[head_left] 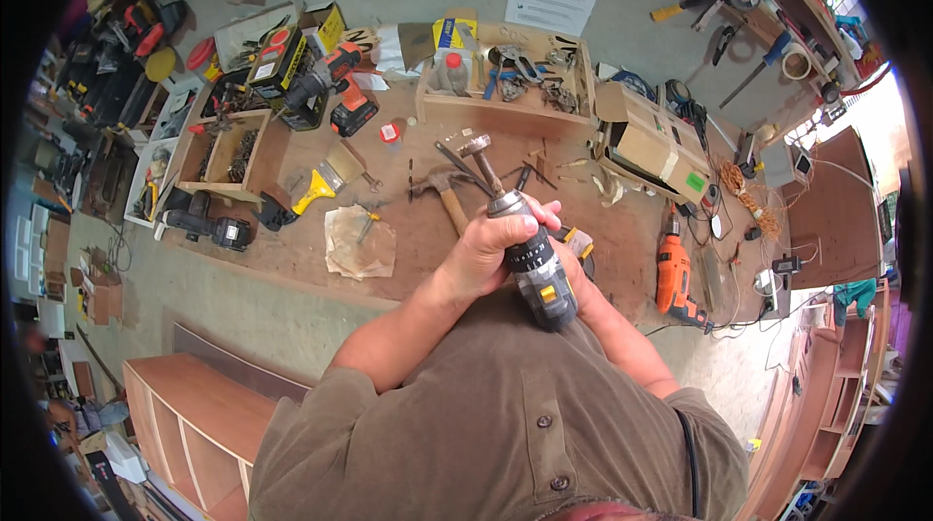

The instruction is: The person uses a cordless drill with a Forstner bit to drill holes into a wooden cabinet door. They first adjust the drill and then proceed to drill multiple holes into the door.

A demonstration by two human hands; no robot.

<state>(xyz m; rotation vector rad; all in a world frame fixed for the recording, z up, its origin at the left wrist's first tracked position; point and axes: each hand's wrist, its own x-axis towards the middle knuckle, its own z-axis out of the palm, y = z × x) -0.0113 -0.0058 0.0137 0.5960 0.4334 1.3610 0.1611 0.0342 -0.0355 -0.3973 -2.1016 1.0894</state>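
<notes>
My left hand [496, 244] is closed around the chuck end of a black and grey drill [539, 283], held pointing away from my chest. A long metal bit with a broad round head [477, 147] is in the chuck. My right hand [573, 263] is on the drill's far right side, wrapped behind it with the grip mostly hidden. Just beyond, on the wooden bench [379, 171], lie a hammer [449, 195], dark thin tools [525, 176] and a yellow scraper [319, 189].
An orange corded drill [673, 268] lies at right beside tangled cords. At the back are an open wooden tray [583, 98] of tools, a cardboard box [651, 137], and an orange cordless drill [352, 108]. Wooden cabinets [194, 375] stand lower left and lower right.
</notes>
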